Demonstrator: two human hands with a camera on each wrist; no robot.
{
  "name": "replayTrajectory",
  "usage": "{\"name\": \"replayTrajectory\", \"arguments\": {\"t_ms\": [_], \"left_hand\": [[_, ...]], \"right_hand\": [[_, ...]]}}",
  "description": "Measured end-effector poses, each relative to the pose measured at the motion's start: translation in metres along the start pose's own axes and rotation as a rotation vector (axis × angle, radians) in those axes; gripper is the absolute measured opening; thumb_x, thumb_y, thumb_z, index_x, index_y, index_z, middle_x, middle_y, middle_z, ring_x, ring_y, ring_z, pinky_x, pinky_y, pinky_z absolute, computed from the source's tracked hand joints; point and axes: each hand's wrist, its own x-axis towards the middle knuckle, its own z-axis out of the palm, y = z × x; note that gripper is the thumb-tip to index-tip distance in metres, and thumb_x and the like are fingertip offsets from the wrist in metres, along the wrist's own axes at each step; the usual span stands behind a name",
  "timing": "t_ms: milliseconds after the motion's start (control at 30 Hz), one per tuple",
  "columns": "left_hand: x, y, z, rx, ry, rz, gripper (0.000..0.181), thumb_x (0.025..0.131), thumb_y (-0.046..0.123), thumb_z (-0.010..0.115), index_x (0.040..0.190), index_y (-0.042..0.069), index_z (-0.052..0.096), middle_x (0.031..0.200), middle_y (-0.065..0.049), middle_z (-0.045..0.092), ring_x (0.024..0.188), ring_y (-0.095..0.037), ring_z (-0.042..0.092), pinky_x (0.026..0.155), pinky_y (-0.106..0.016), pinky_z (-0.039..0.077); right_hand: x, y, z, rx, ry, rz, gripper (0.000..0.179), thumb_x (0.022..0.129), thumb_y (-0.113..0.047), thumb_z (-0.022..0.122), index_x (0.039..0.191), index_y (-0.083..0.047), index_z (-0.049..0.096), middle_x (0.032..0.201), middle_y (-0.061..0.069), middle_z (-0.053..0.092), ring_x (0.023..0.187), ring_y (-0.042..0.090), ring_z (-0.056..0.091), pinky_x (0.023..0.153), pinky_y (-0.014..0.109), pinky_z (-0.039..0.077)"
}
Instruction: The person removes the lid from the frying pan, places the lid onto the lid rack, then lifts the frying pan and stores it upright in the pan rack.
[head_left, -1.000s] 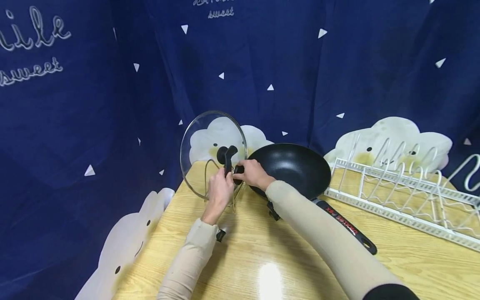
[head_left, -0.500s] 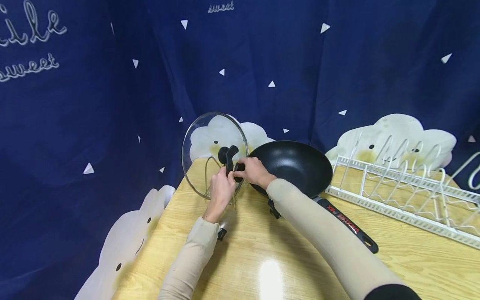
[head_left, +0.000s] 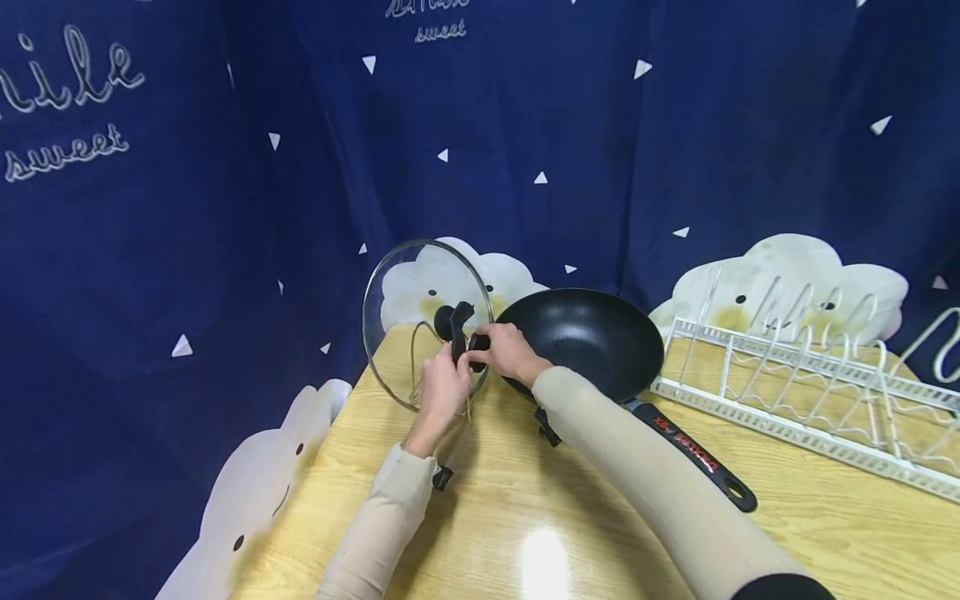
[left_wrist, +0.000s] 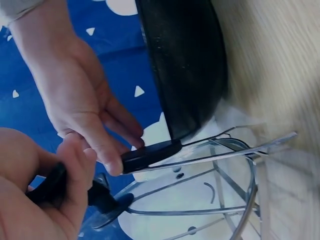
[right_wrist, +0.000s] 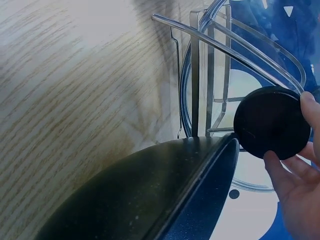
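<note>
My left hand [head_left: 441, 387] grips the black handle [head_left: 458, 327] of a round glass lid [head_left: 393, 279], which stands nearly upright at the table's far left. Close beside it, my right hand [head_left: 512, 350] pinches a round black disc [right_wrist: 270, 122] at the top of a metal wire stand [right_wrist: 195, 75]. The disc shows flat-on in the right wrist view, thumb and fingers at its edge. In the left wrist view the wire loops run up to the disc. Whether the lid's rim rests in the stand is hard to tell.
A black wok [head_left: 592, 337] sits just right of the stand, its rim close to the disc and its long handle [head_left: 697, 454] pointing to the front right. Farther right is a white wire dish rack [head_left: 795, 417]. A blue curtain [head_left: 525, 108] hangs behind the wooden table [head_left: 495, 533].
The glass lid and my left hand have come down slightly relative to the wok. My right hand keeps its pinch on the disc. The head view has shifted a little.
</note>
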Motion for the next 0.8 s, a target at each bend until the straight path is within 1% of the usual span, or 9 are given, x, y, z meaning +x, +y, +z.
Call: {"name": "replayTrajectory", "arguments": {"t_ms": [133,200,333,433,567,700,800], "left_hand": [[-0.0006,0.0013,-0.0016,-0.039,-0.060,-0.031,0.014,0.093,0.009,0.056,0.099,-0.002,0.061,0.065,-0.004,0.064,0.056,-0.020,0.063,0.059,-0.038,0.052],[-0.0005,0.0026,-0.0020,-0.051,-0.083,-0.042,0.015,0.093,0.009,0.055,0.101,-0.002,0.060,0.066,-0.003,0.064,0.057,-0.018,0.062,0.059,-0.037,0.052],[0.0003,0.0045,-0.0022,-0.067,-0.102,-0.051,0.014,0.093,0.008,0.052,0.101,-0.002,0.060,0.068,-0.003,0.064,0.056,-0.016,0.062,0.059,-0.034,0.051],[0.0009,0.0050,-0.0032,-0.069,-0.108,-0.050,0.015,0.093,0.007,0.051,0.102,-0.001,0.059,0.068,-0.002,0.064,0.053,-0.012,0.061,0.059,-0.033,0.051],[0.0006,0.0058,-0.0051,-0.076,-0.130,-0.065,0.017,0.094,0.008,0.050,0.106,-0.001,0.058,0.067,-0.001,0.064,0.049,-0.009,0.059,0.057,-0.031,0.050],[-0.0006,0.0062,-0.0068,-0.095,-0.171,-0.093,0.020,0.095,0.010,0.049,0.111,-0.001,0.055,0.065,-0.001,0.062,0.047,-0.009,0.059,0.052,-0.029,0.049],[-0.0006,0.0066,-0.0081,-0.090,-0.186,-0.100,0.023,0.096,0.012,0.049,0.114,-0.001,0.054,0.061,0.000,0.061,0.046,-0.009,0.058,0.051,-0.029,0.048]], "right_hand": [[-0.0009,-0.0003,0.0023,0.015,-0.007,0.011,0.043,0.085,-0.036,0.071,0.118,-0.009,0.064,0.103,0.009,0.066,0.093,0.022,0.061,0.079,0.034,0.049],[-0.0010,-0.0001,0.0022,0.019,-0.005,0.017,0.043,0.086,-0.034,0.071,0.120,-0.008,0.063,0.105,0.010,0.066,0.094,0.023,0.061,0.079,0.034,0.049],[-0.0008,0.0010,0.0014,0.019,0.011,0.015,0.043,0.085,-0.033,0.071,0.119,-0.007,0.064,0.106,0.011,0.066,0.095,0.024,0.060,0.080,0.035,0.048],[-0.0004,0.0016,0.0013,0.016,0.009,0.013,0.043,0.086,-0.033,0.071,0.119,-0.007,0.064,0.108,0.011,0.065,0.098,0.024,0.060,0.082,0.035,0.048],[-0.0003,0.0029,0.0013,0.021,0.000,0.010,0.041,0.086,-0.033,0.070,0.119,-0.009,0.064,0.108,0.010,0.065,0.098,0.024,0.059,0.082,0.035,0.048],[0.0001,0.0048,0.0008,0.025,0.002,-0.015,0.039,0.085,-0.033,0.071,0.116,-0.010,0.065,0.104,0.008,0.066,0.097,0.023,0.060,0.082,0.036,0.048],[0.0011,0.0065,0.0011,0.018,0.008,-0.036,0.038,0.085,-0.035,0.071,0.114,-0.011,0.066,0.101,0.006,0.067,0.096,0.023,0.061,0.082,0.036,0.048]]}}
